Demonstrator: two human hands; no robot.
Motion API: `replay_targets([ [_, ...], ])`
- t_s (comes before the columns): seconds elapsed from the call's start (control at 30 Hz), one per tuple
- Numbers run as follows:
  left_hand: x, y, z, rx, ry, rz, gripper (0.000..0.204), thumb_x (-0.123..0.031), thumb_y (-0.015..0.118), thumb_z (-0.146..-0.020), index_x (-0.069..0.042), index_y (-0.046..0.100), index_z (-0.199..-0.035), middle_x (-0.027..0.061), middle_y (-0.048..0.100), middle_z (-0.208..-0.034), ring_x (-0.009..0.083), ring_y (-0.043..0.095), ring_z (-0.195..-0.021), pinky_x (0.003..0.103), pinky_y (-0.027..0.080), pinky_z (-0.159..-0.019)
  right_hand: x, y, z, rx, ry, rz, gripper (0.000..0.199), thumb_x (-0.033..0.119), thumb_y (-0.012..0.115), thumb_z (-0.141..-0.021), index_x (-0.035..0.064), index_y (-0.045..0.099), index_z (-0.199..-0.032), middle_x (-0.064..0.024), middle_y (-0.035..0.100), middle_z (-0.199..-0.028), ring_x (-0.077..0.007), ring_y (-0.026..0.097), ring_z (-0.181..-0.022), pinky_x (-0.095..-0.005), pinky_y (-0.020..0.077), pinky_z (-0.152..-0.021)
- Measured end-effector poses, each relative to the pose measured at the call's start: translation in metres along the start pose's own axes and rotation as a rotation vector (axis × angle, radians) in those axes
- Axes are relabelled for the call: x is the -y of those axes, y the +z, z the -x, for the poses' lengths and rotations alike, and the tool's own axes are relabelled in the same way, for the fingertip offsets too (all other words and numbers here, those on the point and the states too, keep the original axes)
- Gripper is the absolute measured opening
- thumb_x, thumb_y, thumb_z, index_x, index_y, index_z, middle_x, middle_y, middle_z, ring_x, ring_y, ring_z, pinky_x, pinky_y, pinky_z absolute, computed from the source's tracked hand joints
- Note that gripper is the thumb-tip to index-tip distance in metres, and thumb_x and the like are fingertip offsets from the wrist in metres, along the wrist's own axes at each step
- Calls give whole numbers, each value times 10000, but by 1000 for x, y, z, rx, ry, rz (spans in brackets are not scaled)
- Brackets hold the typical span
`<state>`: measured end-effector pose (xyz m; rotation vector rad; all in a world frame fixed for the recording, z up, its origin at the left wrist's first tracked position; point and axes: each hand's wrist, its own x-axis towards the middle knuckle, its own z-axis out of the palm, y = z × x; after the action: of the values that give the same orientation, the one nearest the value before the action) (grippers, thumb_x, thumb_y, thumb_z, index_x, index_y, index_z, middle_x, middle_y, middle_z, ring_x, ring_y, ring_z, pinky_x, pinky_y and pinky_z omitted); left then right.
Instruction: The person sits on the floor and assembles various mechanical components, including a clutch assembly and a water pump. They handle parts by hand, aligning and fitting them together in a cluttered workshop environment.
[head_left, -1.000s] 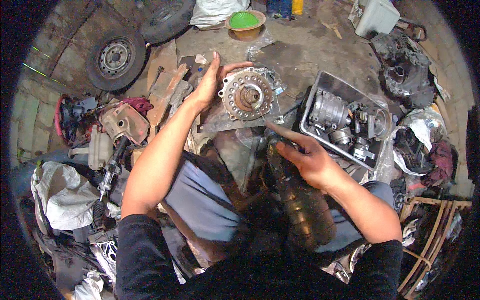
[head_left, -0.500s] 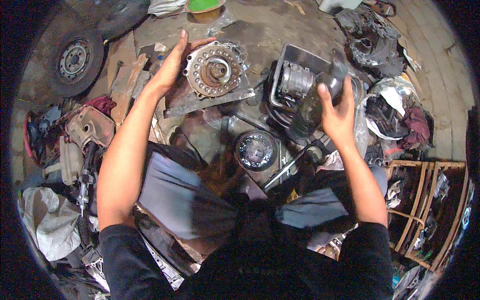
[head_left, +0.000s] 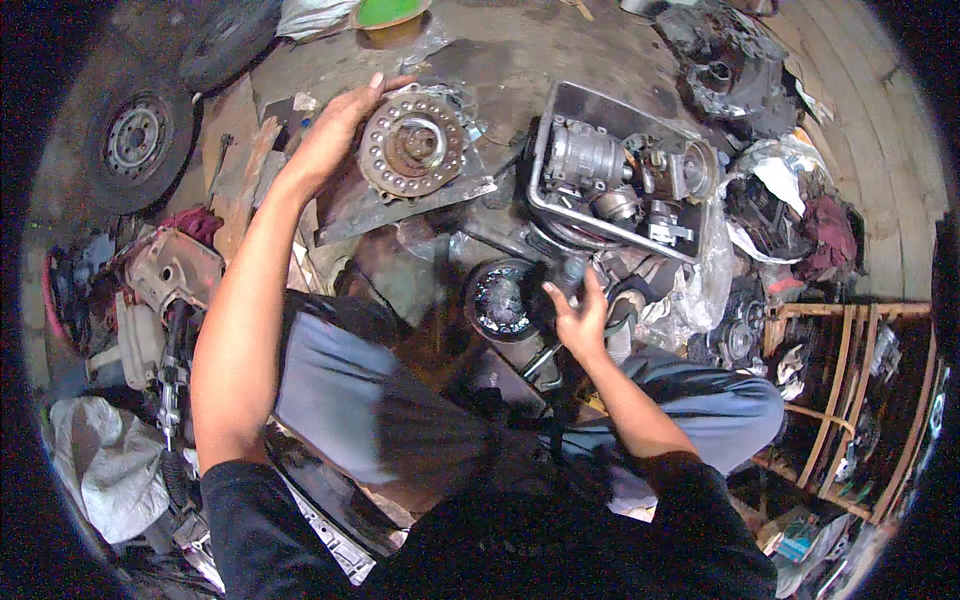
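Disc location?
Pitted metal disc (head_left: 413, 148): ahead, over 1 grey sheet (head_left: 345, 220). Left hand (head_left: 333, 142) at its upper-left rim, thumb and fingers parted; cannot tell if gripping.
Right hand (head_left: 586, 325)?
Fingers around 1 dark, blurred bottle (head_left: 568, 272).

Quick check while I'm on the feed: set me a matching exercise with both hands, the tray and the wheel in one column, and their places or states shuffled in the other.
Things
1. Left hand
2. Right hand
3. Tray
4. Wheel

Places or states
A. Holds silvery machine parts
B. Closed around a dark, blurred object, just right of the round pan
C. Upper left of the view, dark tyre around a grey centre
D. At the edge of the dimpled round metal part

Right pairs: 1-D, 2-B, 3-A, 4-C
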<state>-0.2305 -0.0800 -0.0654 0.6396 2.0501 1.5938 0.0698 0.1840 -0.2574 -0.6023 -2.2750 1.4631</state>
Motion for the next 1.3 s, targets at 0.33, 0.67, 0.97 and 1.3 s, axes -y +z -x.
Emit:
replay_targets([
  [0.33, -11, 19, -6, -270, -17, -315, 582, -491, 469, -1080, 26, 683, -1241, 93, 734, -1090, 155, 633, -1018, 323, 472, -972, -18, 112, -67, 81, -270, -14, 567, 48, 788, -849, 58, 548, -1362, -206, 673, -1219, -363, 668, -1122, -410, 515, -959],
  [0.67, -10, 15, -2, -202, 3, -241, 525, -424, 509, -1079, 37, 667, -1273, 94, 725, -1175, 152, 625, -1092, 316, 468, -1004, -19, 139, -96, 0, -546, 142, 547, 119, 783, -867, -19, 531, -1333, -234, 687, -1128, -391, 688, -1020, -414, 536, -894],
  [0.97, 0, 8, -8, -177, -24, -263, 525, -417, 515, -1077, 47, 662, -1272, 111, 730, -1162, 158, 638, -1068, 310, 483, -980, -29, 116, -105, 203, -352, 162, 621, 94, 803, -859, -16, 497, -1387, -240, 663, -1233, -356, 646, -1160, -410, 495, -1000],
  [1.3, -9, 14, -8, -211, -17, -328, 484, -385, 523, -1075, 24, 658, -1296, 94, 726, -1164, 155, 627, -1080, 320, 473, -994, -38, 139, -80, 507, -76, -47, 614, 68, 771, -847, 37, 523, -1408, -222, 588, -1398, -362, 557, -1313, -429, 440, -1105],
])
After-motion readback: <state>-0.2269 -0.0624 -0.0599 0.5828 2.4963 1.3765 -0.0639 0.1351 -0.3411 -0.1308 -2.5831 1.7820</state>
